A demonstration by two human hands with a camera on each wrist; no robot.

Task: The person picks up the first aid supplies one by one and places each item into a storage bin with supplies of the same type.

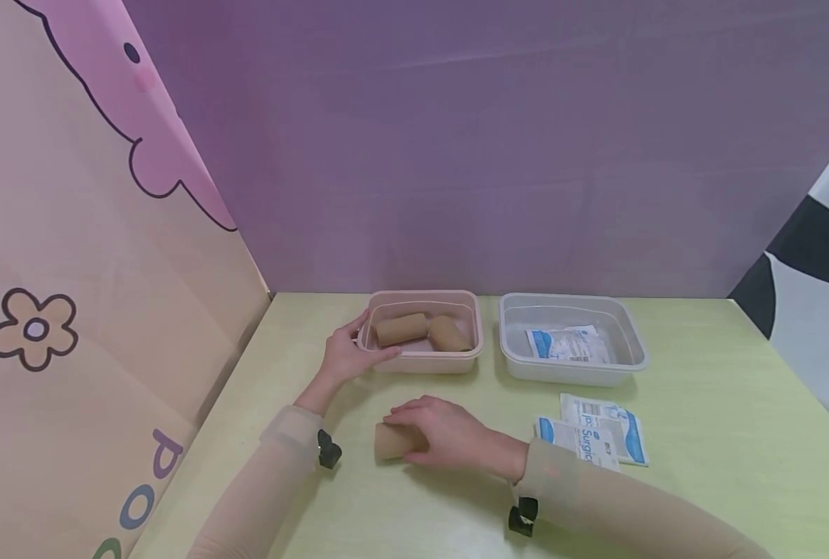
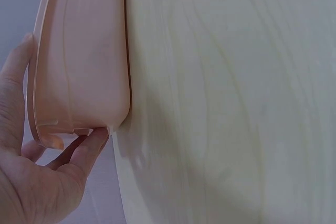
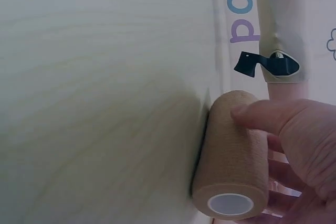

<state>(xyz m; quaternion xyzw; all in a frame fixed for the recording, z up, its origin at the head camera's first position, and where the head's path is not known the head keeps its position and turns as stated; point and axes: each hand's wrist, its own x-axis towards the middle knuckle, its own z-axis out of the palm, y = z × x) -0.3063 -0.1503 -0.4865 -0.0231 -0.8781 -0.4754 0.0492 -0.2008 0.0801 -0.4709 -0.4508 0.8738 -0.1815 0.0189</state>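
On the near part of the counter point(image 1: 701, 466), a tan bandage roll point(image 1: 390, 442) lies on its side with the right hand point(image 1: 449, 435) clamped on it. Seen from above, that hand covers the roll's right end; the right wrist view shows the thumb on one side, a pale core in the end, and the other fingers partly hidden behind the roll. The left hand point(image 1: 348, 357) is well apart from the right, gripping the left end of a pink plastic tub point(image 1: 424, 363), its thumb at the near rim and the fingers round the end. The left wrist view cuts the tub off at the top edge and hides its inside.

Two more bandage rolls, a left one point(image 1: 402, 330) and a right one point(image 1: 448, 334), lie in the pink tub, the near wall masking their lower parts. To its right stands a translucent tub point(image 1: 570, 374) holding a packet point(image 1: 570, 345); whether more than one lies there is hard to tell, and its print is too small to read.

Nearer, a far packet point(image 1: 631, 444) is partly covered by a near packet point(image 1: 554, 431), whose own near edge disappears behind the right sleeve point(image 1: 617, 497). Coloured letters point(image 1: 137, 506) at the left are cropped by the bottom edge.
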